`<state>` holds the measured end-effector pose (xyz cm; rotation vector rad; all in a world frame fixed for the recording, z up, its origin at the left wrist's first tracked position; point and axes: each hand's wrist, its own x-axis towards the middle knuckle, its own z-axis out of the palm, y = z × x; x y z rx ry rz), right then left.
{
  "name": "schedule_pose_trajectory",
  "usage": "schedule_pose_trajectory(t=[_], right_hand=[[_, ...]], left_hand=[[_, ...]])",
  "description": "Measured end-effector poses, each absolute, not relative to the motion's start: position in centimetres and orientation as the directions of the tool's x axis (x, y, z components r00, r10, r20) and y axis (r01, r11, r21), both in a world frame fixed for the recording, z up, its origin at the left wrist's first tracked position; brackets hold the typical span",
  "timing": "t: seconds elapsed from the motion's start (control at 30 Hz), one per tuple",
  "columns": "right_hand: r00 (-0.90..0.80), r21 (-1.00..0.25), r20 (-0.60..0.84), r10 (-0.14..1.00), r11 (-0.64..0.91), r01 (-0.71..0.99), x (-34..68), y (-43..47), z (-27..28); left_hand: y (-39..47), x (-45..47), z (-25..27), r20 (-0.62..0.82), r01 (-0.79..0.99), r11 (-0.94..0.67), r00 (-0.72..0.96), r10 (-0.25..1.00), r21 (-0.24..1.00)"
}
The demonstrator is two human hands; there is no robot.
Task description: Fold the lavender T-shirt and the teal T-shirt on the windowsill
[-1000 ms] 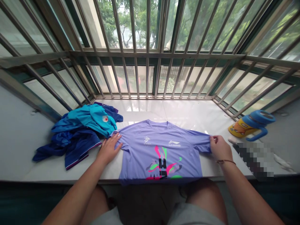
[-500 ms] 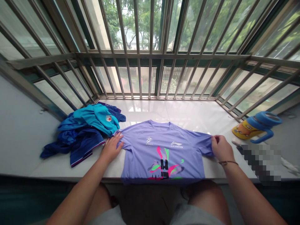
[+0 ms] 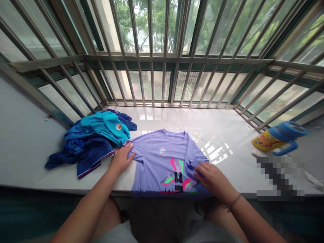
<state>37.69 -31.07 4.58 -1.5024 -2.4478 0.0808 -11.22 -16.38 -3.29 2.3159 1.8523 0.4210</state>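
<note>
Both forearms reach forward, the left hand (image 3: 122, 160) pressed flat with fingers spread, the right hand (image 3: 214, 178) palm-down, fingers curled.

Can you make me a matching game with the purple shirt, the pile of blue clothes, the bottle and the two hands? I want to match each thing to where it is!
Things:
1. purple T-shirt
2. pile of blue clothes
3. yellow bottle with blue lid
4. right hand

Places or states:
A. lying on its side at the far right of the sill
B. pressing a folded-over sleeve onto the shirt's front
C. spread flat in the middle, hem hanging over the edge
D. heaped at the left, beside the left hand

Pairs: 1-C, 2-D, 3-A, 4-B
</note>
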Motion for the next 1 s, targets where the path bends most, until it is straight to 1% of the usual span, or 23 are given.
schedule_pose_trajectory(t=[0.1,0.17,0.2,0.3,0.43,0.5,0.63,0.7,0.9,0.97,1.0], right_hand=[[-0.337,-0.096,0.259,0.905,0.372,0.923,38.2,-31.0,2.9],[-0.282,-0.055,0.259,0.924,0.305,0.951,38.2,-30.9,1.9],[-0.260,-0.054,0.244,0.934,0.280,0.958,38.2,-30.8,1.6],[-0.216,-0.111,0.213,0.953,0.243,0.964,38.1,-30.6,1.4],[-0.124,-0.232,0.297,0.947,0.198,0.952,38.2,-31.0,2.2],[-0.079,-0.275,0.304,0.949,0.167,0.947,38.1,-31.5,2.0],[-0.023,-0.268,0.256,0.966,0.094,0.959,37.8,-32.4,0.4],[0.006,-0.287,0.249,0.969,0.067,0.956,37.7,-32.7,-0.3],[0.224,-0.488,0.284,0.932,-0.061,0.871,38.5,-35.8,1.6],[0.276,-0.514,0.274,0.921,-0.103,0.852,38.9,-37.5,2.2],[0.297,-0.498,0.253,0.921,-0.139,0.856,39.1,-38.3,2.3]], left_hand=[[-16.4,-11.2,-3.3,0.133,0.931,-0.230,0.199,0.971,0.284],[-16.3,-11.2,-3.3,0.133,0.930,-0.232,0.201,0.970,0.285],[-16.3,-11.2,-3.3,0.134,0.929,-0.234,0.203,0.970,0.287],[-16.3,-11.2,-3.2,0.141,0.927,-0.238,0.205,0.969,0.290],[-16.3,-11.2,-3.2,0.135,0.929,-0.233,0.202,0.970,0.287],[-16.3,-11.2,-3.2,0.136,0.929,-0.238,0.206,0.969,0.284],[-16.3,-11.2,-3.2,0.142,0.928,-0.242,0.209,0.967,0.284],[-16.3,-11.2,-3.1,0.143,0.928,-0.240,0.206,0.968,0.284],[-16.2,-11.3,-3.2,0.149,0.925,-0.252,0.217,0.965,0.285],[-16.2,-11.4,-3.3,0.155,0.924,-0.257,0.220,0.963,0.284],[-16.2,-11.4,-3.4,0.160,0.923,-0.260,0.222,0.962,0.283]])
